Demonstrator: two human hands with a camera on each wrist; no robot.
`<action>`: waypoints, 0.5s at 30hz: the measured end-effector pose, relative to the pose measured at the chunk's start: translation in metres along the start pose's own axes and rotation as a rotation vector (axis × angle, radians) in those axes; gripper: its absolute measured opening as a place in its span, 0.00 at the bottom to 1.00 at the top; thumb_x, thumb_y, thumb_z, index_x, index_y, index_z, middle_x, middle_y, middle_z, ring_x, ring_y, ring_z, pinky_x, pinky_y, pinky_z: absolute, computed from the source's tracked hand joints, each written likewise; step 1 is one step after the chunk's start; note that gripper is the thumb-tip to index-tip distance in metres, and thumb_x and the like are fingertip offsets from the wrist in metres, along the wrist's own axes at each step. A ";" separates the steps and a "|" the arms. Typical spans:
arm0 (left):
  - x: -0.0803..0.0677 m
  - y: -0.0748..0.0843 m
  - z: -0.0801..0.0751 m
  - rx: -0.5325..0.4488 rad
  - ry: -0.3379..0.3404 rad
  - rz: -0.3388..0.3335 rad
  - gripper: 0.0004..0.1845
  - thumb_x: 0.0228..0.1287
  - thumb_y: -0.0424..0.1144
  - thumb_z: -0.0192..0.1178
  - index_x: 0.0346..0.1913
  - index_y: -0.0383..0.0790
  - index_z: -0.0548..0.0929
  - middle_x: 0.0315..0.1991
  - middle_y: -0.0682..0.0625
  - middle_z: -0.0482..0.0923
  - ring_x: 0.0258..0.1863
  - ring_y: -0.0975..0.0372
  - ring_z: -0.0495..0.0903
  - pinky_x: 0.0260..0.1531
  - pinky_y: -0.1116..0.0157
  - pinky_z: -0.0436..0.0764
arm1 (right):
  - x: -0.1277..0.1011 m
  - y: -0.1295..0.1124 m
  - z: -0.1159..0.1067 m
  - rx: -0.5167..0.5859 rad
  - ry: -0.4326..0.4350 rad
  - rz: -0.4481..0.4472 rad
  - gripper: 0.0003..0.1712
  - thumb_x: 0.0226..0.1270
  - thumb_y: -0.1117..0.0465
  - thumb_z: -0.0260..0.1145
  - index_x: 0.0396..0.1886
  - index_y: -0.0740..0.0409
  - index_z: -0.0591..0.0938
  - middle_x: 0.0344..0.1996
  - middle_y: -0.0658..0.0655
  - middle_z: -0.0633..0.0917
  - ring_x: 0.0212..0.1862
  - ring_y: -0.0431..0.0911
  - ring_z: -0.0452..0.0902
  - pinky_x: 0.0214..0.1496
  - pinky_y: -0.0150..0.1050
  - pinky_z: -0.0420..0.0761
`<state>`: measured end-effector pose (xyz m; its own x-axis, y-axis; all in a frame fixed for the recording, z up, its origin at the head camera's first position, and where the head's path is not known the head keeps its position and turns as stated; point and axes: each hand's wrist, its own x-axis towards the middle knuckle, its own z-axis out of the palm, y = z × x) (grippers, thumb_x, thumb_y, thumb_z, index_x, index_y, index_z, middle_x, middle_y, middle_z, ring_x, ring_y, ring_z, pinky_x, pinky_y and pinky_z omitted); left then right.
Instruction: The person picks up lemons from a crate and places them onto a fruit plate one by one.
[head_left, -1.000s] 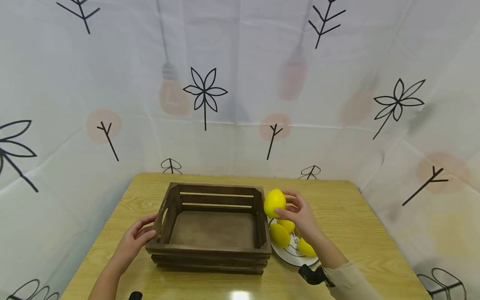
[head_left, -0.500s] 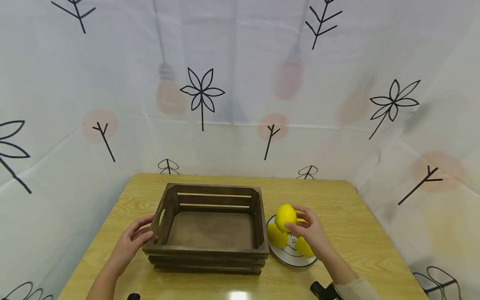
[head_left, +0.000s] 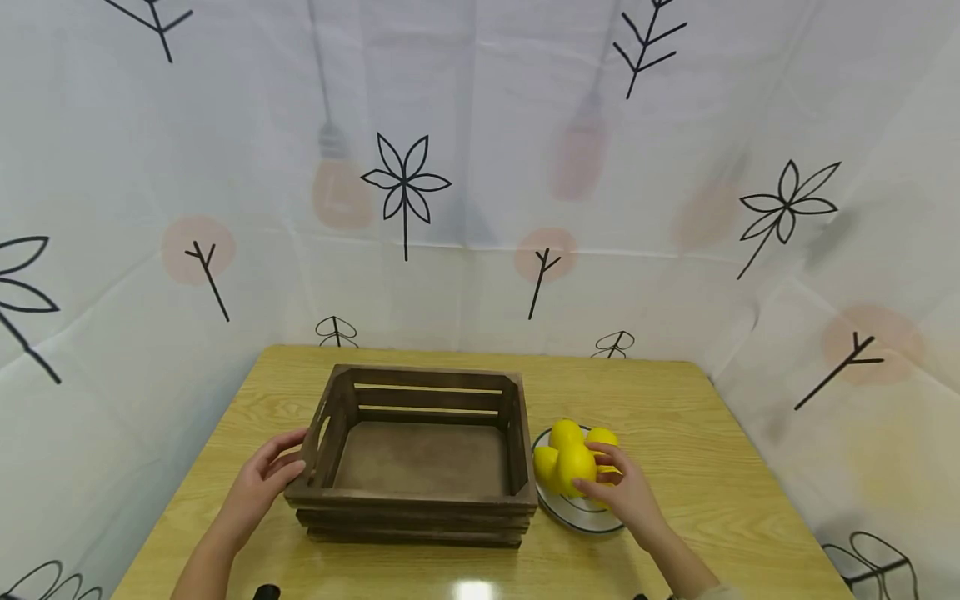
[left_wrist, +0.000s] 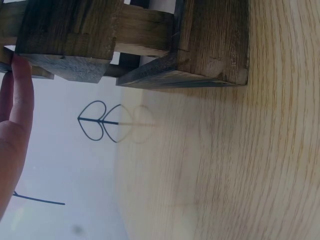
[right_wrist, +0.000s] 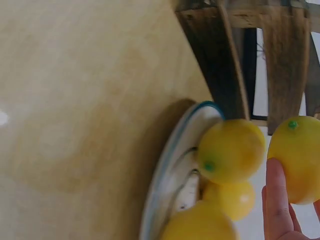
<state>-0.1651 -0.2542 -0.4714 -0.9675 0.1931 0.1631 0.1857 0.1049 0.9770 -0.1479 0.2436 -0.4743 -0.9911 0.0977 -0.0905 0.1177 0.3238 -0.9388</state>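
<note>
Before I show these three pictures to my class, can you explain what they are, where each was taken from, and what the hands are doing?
No machine here: a person works with bare hands, wearing three cameras. The wide picture comes from the head; the close-ups come from each wrist. On a wooden table stands an empty wooden crate beside a white plate piled with lemons. The left hand rests against the crate's end. The right hand holds one lemon on the pile.

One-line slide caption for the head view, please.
Left hand rests on an empty wooden crate; right hand grips a lemon on a plate.
</note>
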 end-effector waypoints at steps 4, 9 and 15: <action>0.001 0.000 0.000 -0.013 -0.004 0.008 0.23 0.71 0.32 0.49 0.65 0.28 0.61 0.56 0.64 0.67 0.51 0.74 0.72 0.44 0.75 0.75 | -0.006 0.009 0.001 -0.015 0.021 0.040 0.35 0.51 0.62 0.74 0.60 0.62 0.72 0.50 0.65 0.72 0.41 0.50 0.76 0.35 0.39 0.82; 0.001 -0.001 0.000 -0.014 -0.007 0.016 0.23 0.71 0.32 0.49 0.65 0.28 0.61 0.57 0.64 0.67 0.51 0.73 0.72 0.44 0.75 0.75 | -0.012 0.017 0.003 -0.068 0.047 0.065 0.36 0.50 0.61 0.75 0.60 0.62 0.73 0.49 0.64 0.72 0.41 0.50 0.75 0.34 0.38 0.82; 0.001 -0.002 -0.001 -0.004 -0.001 0.005 0.23 0.71 0.33 0.49 0.65 0.29 0.62 0.57 0.64 0.66 0.51 0.74 0.72 0.44 0.75 0.75 | -0.019 0.023 0.006 -0.138 0.074 0.059 0.37 0.49 0.61 0.75 0.59 0.66 0.73 0.38 0.60 0.71 0.38 0.49 0.75 0.33 0.38 0.82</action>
<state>-0.1662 -0.2549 -0.4729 -0.9664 0.1946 0.1681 0.1901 0.1002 0.9766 -0.1272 0.2435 -0.4961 -0.9755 0.1879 -0.1143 0.1878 0.4411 -0.8776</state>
